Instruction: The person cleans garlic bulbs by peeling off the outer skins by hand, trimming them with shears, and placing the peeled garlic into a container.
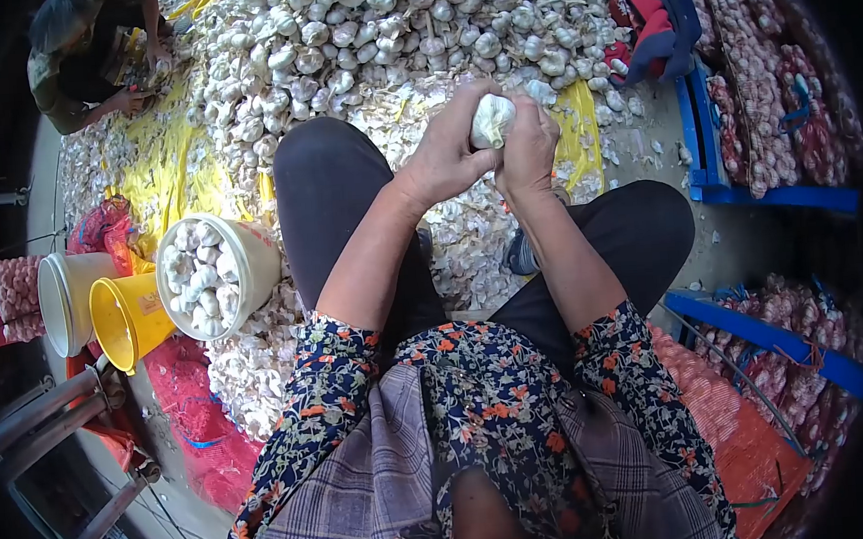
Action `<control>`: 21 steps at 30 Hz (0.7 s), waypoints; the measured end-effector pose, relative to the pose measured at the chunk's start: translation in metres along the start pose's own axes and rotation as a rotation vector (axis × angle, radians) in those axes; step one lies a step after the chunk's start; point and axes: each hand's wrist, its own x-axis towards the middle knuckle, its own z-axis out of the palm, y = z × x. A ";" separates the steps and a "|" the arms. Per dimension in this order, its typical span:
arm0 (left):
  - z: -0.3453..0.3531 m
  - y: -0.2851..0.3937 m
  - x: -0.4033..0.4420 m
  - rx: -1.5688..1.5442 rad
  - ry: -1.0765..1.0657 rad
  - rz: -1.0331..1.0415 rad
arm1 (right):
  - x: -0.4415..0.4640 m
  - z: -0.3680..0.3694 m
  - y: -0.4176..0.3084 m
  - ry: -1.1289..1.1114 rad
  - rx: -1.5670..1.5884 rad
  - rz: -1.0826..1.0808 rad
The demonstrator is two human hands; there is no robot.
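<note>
The left hand (pixel 439 152) grasps the left side of one garlic bulb (pixel 493 120); the right hand (pixel 529 153) grips its right side. The bulb is located above loose skins (pixel 480 262), near the garlic heap (pixel 368 36). A bulb-filled white bucket (pixel 259 265) stands at left, beside a yellow bucket (pixel 153 308).

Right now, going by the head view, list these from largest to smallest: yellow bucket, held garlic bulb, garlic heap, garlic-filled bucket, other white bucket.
1. Garlic heap
2. Garlic-filled bucket
3. Yellow bucket and other white bucket: too alike to rank, and partly overlapping
4. Held garlic bulb
</note>
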 end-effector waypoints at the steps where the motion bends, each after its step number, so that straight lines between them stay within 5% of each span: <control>1: 0.000 0.001 -0.001 -0.001 0.000 -0.004 | 0.000 0.000 0.001 0.001 -0.001 0.004; 3: -0.002 0.008 -0.002 -0.255 0.020 -0.154 | 0.000 0.006 -0.004 -0.060 -0.040 -0.032; 4: -0.003 0.002 0.000 -0.060 0.150 0.065 | -0.002 0.009 -0.008 -0.094 -0.026 -0.030; 5: -0.007 0.000 0.000 -0.057 0.152 0.067 | -0.003 0.008 -0.008 -0.097 -0.024 -0.031; 7: -0.020 0.000 -0.002 -1.057 0.001 -0.275 | -0.004 0.002 -0.007 -0.274 -0.154 0.070; 9: -0.012 0.001 -0.001 -0.990 0.121 -0.294 | -0.004 -0.001 -0.009 -0.331 -0.222 0.052; 11: -0.012 0.002 -0.004 -1.034 0.158 -0.470 | -0.007 0.001 -0.013 -0.293 -0.546 -0.238; 13: -0.008 0.000 -0.003 -1.031 0.197 -0.458 | -0.009 0.002 -0.021 -0.285 -0.576 -0.293; 15: -0.011 -0.006 -0.001 -1.017 0.268 -0.449 | -0.010 0.002 -0.024 -0.345 -0.706 -0.605; 17: -0.002 -0.004 0.003 -0.901 0.356 -0.418 | -0.014 0.004 -0.020 -0.417 -0.699 -0.605; 19: -0.015 -0.001 -0.003 -0.847 0.207 -0.459 | -0.014 0.015 -0.015 -0.377 -0.862 -0.800; 21: -0.024 0.007 -0.005 -0.800 0.241 -0.486 | -0.025 0.021 -0.020 -0.416 -0.721 -0.596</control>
